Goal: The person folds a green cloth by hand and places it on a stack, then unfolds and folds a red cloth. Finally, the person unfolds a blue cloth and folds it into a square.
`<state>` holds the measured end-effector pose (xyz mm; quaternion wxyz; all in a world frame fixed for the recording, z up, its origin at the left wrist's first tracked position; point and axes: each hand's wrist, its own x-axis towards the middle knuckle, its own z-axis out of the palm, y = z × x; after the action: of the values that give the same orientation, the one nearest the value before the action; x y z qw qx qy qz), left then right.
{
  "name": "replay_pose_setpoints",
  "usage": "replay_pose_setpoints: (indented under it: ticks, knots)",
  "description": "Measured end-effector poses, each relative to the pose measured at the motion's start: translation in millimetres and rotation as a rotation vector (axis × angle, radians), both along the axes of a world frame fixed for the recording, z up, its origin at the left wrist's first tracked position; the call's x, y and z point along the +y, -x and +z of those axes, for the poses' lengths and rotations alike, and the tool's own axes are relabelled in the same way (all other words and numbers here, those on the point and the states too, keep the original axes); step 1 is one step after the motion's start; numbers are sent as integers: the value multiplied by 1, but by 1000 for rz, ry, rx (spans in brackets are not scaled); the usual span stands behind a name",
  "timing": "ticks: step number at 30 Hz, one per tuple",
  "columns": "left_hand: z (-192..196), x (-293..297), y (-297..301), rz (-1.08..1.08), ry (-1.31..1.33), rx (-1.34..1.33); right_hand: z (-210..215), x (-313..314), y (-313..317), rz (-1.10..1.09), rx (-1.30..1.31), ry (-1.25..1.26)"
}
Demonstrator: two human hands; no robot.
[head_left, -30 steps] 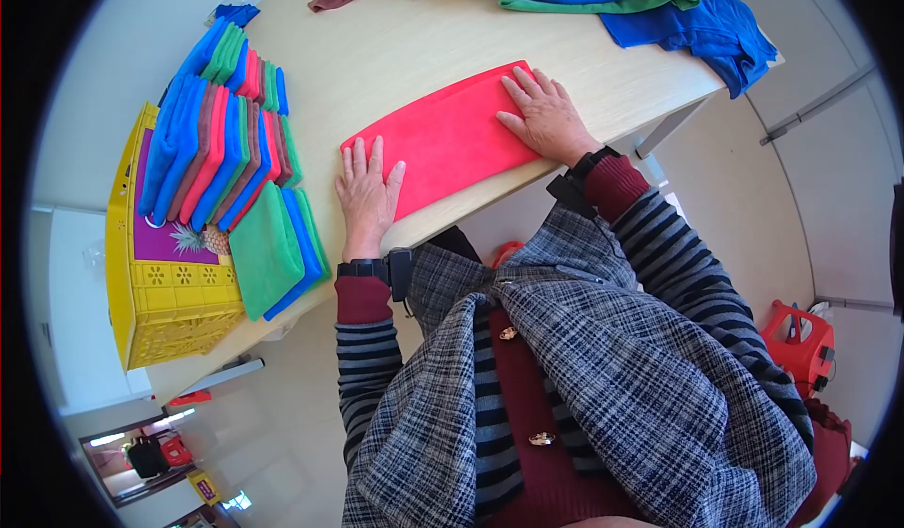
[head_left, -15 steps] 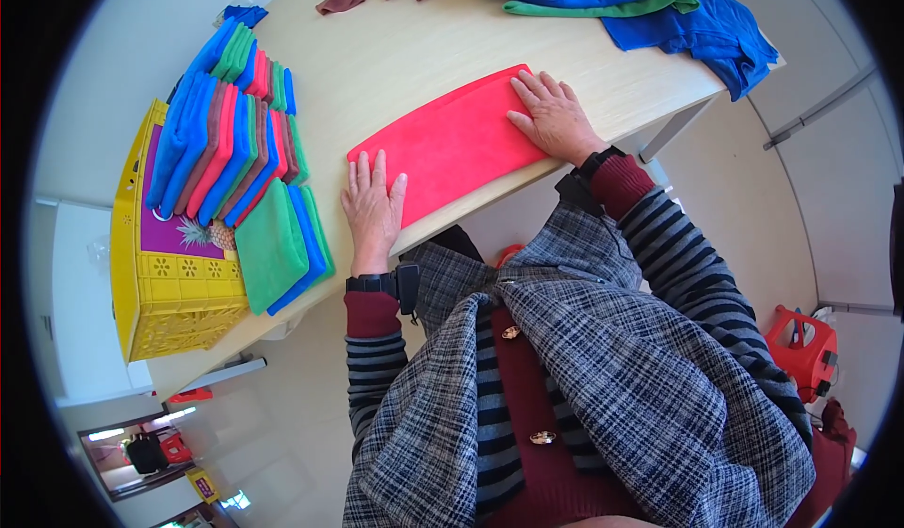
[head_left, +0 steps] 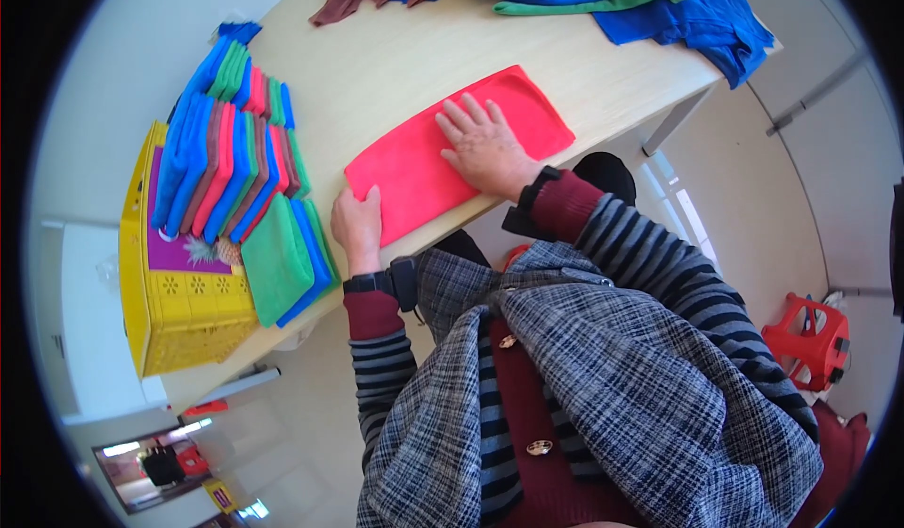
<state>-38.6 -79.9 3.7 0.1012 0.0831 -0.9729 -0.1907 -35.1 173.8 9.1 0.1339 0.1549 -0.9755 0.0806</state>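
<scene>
Red cloth (head_left: 428,165) lying folded flat near the front edge of the bench (head_left: 395,66), slightly slanted. Right hand (head_left: 485,142) pressed palm-down on its middle, fingers spread wide and gripping nothing. Left hand (head_left: 358,227) at the near left corner of the cloth, fingers curled over the edge there; pinching or only resting, cannot tell.

Risks, as judged from here: near edge of the cloth close to the bench lip, so a careless tug toward the body likely to drag it off and undo the fold. Uneven pressure under the flat palm likely to push a wrinkle toward the far right end. Stack of folded cloths (head_left: 235,161) just left, partly overhanging the yellow crate (head_left: 174,316); a left elbow swing liable to topple it. Loose blue pile (head_left: 659,0) at the far right, well apart.
</scene>
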Motion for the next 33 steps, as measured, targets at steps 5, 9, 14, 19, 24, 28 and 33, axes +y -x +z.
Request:
replay_pose_setpoints:
  ticks: [5, 9, 14, 19, 24, 28, 33]
  knots:
    - [-10, -22, 2, -139, -432, 53, -12, -2, 0, 0, -73, 78]
    - [-4, -27, 3, -142, -1199, -116, -10, -1, -1, 24, -89, 55]
    - [10, -40, -1, -17, -1654, -342, -10, 0, 0, 23, -75, 52]
    - [41, -30, -7, -97, -1795, -304, -9, -11, -4, 64, -81, 26]
    - [80, 4, -4, -189, -1726, -203, -10, -34, -11, 118, -36, 78]
    - [92, 31, 14, -344, -1537, -88, -3, -37, -13, 231, -85, 182]
    - [94, 64, 38, -442, -1233, -47, -4, -16, -52, 305, -69, 265]
